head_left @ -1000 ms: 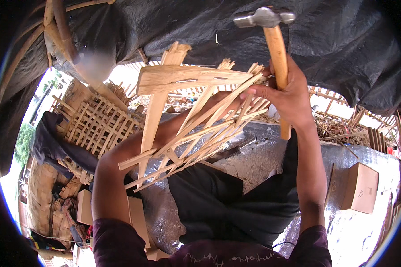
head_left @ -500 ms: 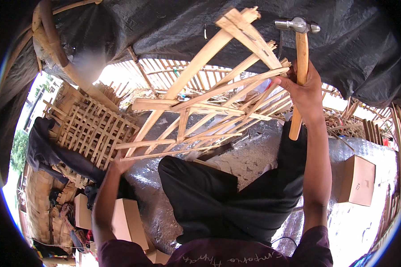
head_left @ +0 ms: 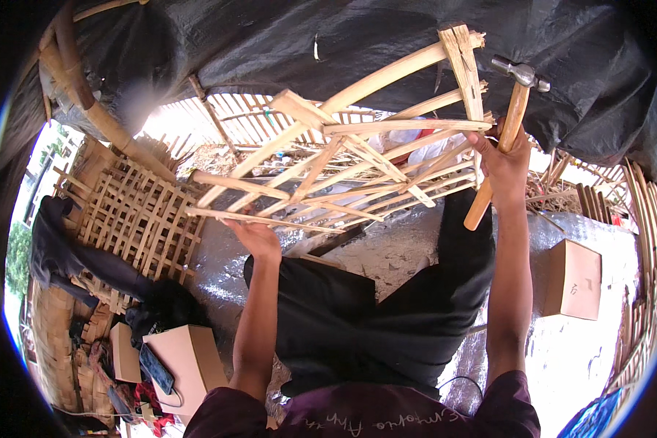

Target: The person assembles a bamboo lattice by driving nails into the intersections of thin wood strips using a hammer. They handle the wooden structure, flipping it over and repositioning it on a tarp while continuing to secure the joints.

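A slatted wooden crate frame (head_left: pixel 317 175) of pale strips is held up in front of me, tilted. My left hand (head_left: pixel 254 237) supports its lower left strip from below, with the fingertips partly behind the wood. At the frame's right end, my right hand (head_left: pixel 507 164) is closed around the wooden handle of a hammer (head_left: pixel 517 109), its metal head up. The thumb of that hand presses against the ends of the strips. Some fingers of my right hand are hidden behind the handle and the slats.
Below the frame are my bent legs in black trousers (head_left: pixel 328 314), above a silvery sheet (head_left: pixel 591 365). Cardboard boxes (head_left: pixel 573 281) stand to both sides, a phone (head_left: pixel 156 367) on one at left. A woven lattice panel (head_left: pixel 142 212) stands beside a person in dark clothes (head_left: pixel 87 252). Black tarpaulin (head_left: pixel 270 51) hangs ahead.
The wooden frame has turned, its upper end swinging right. My left hand has moved right along the lower edge. The hammer, still in my right hand, now leans further right.
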Tool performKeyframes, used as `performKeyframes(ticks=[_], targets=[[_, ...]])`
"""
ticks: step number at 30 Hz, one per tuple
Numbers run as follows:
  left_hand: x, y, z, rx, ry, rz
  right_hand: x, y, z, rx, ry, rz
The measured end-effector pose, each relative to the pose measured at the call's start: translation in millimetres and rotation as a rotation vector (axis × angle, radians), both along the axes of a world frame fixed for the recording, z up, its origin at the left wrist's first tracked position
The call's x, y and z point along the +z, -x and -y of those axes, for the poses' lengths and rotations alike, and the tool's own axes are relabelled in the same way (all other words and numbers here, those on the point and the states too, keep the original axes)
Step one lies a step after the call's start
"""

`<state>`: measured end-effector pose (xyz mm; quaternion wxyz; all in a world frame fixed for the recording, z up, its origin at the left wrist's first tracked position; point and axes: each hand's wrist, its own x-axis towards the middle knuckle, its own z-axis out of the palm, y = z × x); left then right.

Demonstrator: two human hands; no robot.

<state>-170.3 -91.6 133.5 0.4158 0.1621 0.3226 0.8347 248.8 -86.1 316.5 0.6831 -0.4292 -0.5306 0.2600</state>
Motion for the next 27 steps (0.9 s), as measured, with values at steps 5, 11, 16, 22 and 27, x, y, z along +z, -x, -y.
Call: performKeyframes(ticks=[5,11,16,22,27], targets=[[80,-5,-11,0.1,0.018,-0.207,-22,-6,2,-0.008,-0.06,-0.074],[176,25,-37,0.123,0.037,-0.513,-54,8,-1,0.103,0.089,-0.376],[214,60,-79,0.087,0.173,-1.052,-117,34,-11,0.118,0.302,-0.656],[240,49,-105,0.126,0.546,-1.228,-162,68,7,0.177,0.507,-0.761],[250,84,-178,0.174,0.294,-1.458,-165,85,19,0.27,0.519,-0.884]])
